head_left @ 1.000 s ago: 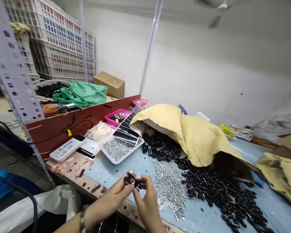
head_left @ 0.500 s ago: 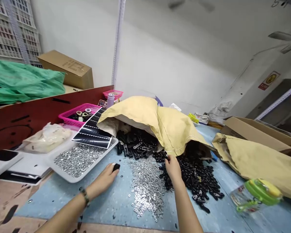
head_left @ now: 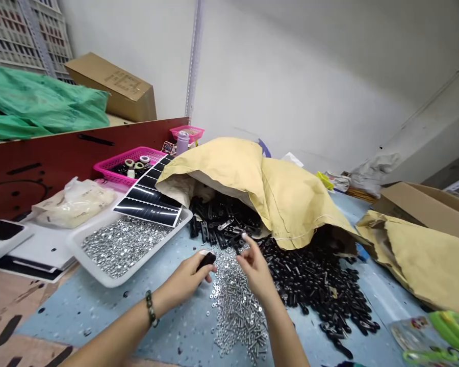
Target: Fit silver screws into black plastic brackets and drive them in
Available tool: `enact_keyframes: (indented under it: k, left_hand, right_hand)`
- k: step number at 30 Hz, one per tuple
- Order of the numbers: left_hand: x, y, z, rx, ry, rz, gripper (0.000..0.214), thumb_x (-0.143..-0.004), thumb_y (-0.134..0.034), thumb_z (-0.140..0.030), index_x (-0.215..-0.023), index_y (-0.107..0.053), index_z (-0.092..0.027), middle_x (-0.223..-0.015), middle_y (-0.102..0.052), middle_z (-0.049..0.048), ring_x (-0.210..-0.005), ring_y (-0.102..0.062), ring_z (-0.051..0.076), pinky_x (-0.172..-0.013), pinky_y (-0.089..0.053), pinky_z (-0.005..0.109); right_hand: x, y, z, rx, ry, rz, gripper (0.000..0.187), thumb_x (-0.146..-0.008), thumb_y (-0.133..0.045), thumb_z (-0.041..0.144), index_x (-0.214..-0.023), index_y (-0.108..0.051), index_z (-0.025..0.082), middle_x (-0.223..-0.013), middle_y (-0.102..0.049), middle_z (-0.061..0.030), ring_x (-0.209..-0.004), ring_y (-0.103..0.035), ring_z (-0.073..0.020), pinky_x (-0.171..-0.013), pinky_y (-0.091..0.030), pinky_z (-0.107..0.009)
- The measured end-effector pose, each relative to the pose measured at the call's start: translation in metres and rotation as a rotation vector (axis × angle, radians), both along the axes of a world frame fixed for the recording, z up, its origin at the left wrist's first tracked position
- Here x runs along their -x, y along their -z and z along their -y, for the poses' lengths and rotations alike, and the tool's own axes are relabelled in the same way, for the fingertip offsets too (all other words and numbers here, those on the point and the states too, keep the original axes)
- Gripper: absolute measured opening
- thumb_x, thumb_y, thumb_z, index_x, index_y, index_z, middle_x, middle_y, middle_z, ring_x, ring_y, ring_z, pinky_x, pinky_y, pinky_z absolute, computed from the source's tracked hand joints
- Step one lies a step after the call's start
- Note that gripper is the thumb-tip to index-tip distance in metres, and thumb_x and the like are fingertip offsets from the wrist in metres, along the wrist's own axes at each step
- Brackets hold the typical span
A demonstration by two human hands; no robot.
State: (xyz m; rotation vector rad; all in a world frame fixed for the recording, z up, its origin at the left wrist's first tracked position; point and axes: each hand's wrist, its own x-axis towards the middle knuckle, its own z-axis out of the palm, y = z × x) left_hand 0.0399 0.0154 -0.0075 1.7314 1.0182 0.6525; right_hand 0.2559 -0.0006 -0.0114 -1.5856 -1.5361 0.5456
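My left hand (head_left: 187, 278), with a beaded bracelet on its wrist, is closed around a small black plastic part (head_left: 207, 261). It hovers above the blue tabletop, left of the heap of silver screws and washers (head_left: 239, 311). Over the upper part of that heap is my right hand (head_left: 258, 270), thumb and index finger curved and apart. Dark pieces show by its fingertips, seemingly part of the pile behind. Black plastic parts (head_left: 313, 275) lie heaped to the right, and longer black clip-like pieces (head_left: 218, 216) spill from under the yellow sacks (head_left: 222, 163).
A white tray (head_left: 132, 275) of small silver pieces stands at left, a black printed sheet (head_left: 149, 204) across its rim. Behind it is a pink basket (head_left: 99, 167) with scissors. A green-lidded bottle (head_left: 451, 331), another yellow sack (head_left: 424, 250) and an open carton (head_left: 428, 204) are at right.
My right hand has drawn back from the sack's edge and moved left over the screws, its fingers parting. My left hand has moved right towards it with the black part. The view has shifted.
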Motion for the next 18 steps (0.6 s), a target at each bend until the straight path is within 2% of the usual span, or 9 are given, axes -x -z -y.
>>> enact_keyframes:
  k: [2, 6, 8, 11, 13, 15, 18]
  left_hand:
    - [0.002, -0.006, 0.010, 0.003, 0.043, 0.012, 0.022, -0.093, -0.040, -0.036, -0.097, -0.053, -0.019, -0.081, -0.066, 0.0024, -0.079, -0.062, 0.019, -0.071, -0.044, 0.030]
    - [0.021, -0.013, 0.031, -0.005, 0.111, -0.056, 0.022, -0.095, -0.037, -0.036, -0.104, -0.051, -0.021, -0.073, -0.059, -0.0014, -0.069, -0.058, 0.018, -0.066, -0.043, 0.029]
    - [0.033, -0.014, 0.039, -0.001, 0.132, -0.096, 0.022, -0.095, -0.036, -0.035, -0.106, -0.050, -0.022, -0.073, -0.058, -0.0016, -0.067, -0.056, 0.017, -0.063, -0.042, 0.029]
    - [0.046, -0.010, 0.047, -0.014, 0.129, -0.086, 0.020, -0.095, -0.037, -0.034, -0.106, -0.049, -0.023, -0.089, -0.061, 0.0019, -0.080, -0.057, 0.020, -0.072, -0.043, 0.032]
    - [0.051, -0.007, 0.051, -0.012, 0.117, -0.070, 0.018, -0.095, -0.037, -0.031, -0.107, -0.048, -0.023, -0.097, -0.061, 0.0032, -0.089, -0.057, 0.021, -0.078, -0.043, 0.034]
    - [0.054, -0.006, 0.054, 0.001, 0.118, -0.067, 0.017, -0.095, -0.038, -0.029, -0.107, -0.047, -0.022, -0.096, -0.060, 0.0028, -0.089, -0.057, 0.021, -0.078, -0.043, 0.034]
    - [0.054, -0.010, 0.059, -0.039, 0.119, -0.085, 0.018, -0.093, -0.044, -0.033, -0.106, -0.049, -0.022, -0.091, -0.060, 0.0021, -0.082, -0.057, 0.020, -0.073, -0.044, 0.032]
  right_hand:
    - [0.032, 0.000, 0.019, 0.044, -0.174, -0.220, 0.042, -0.085, -0.053, 0.027, -0.126, -0.053, 0.022, -0.076, -0.058, 0.0024, -0.067, -0.057, -0.0138, -0.063, -0.046, -0.025]
    - [0.073, 0.004, 0.046, 0.123, -0.230, -0.399, 0.023, -0.087, -0.054, 0.032, -0.106, -0.060, 0.019, -0.070, -0.059, 0.0017, -0.066, -0.058, -0.0141, -0.063, -0.045, -0.026]
    - [0.081, 0.007, 0.055, 0.155, -0.252, -0.470, 0.029, -0.088, -0.055, 0.037, -0.111, -0.056, 0.020, -0.069, -0.058, 0.0023, -0.065, -0.058, -0.0145, -0.062, -0.046, -0.026]
    - [0.087, 0.010, 0.064, 0.183, -0.247, -0.626, 0.043, -0.084, -0.060, 0.044, -0.121, -0.049, 0.022, -0.070, -0.058, 0.0025, -0.066, -0.060, -0.0152, -0.063, -0.049, -0.028]
    - [0.091, 0.012, 0.067, 0.195, -0.212, -0.744, 0.041, -0.083, -0.060, 0.048, -0.114, -0.050, 0.022, -0.069, -0.060, 0.0018, -0.063, -0.061, -0.0151, -0.061, -0.049, -0.028]
    - [0.095, 0.013, 0.069, 0.197, -0.178, -0.800, 0.037, -0.083, -0.059, 0.051, -0.105, -0.051, 0.022, -0.064, -0.059, 0.0025, -0.056, -0.059, -0.0142, -0.057, -0.047, -0.026]
    - [0.102, 0.013, 0.071, 0.139, -0.153, -0.692, 0.030, -0.082, -0.062, 0.047, -0.092, -0.056, 0.020, -0.061, -0.054, 0.0036, -0.054, -0.052, -0.0120, -0.053, -0.042, -0.024]
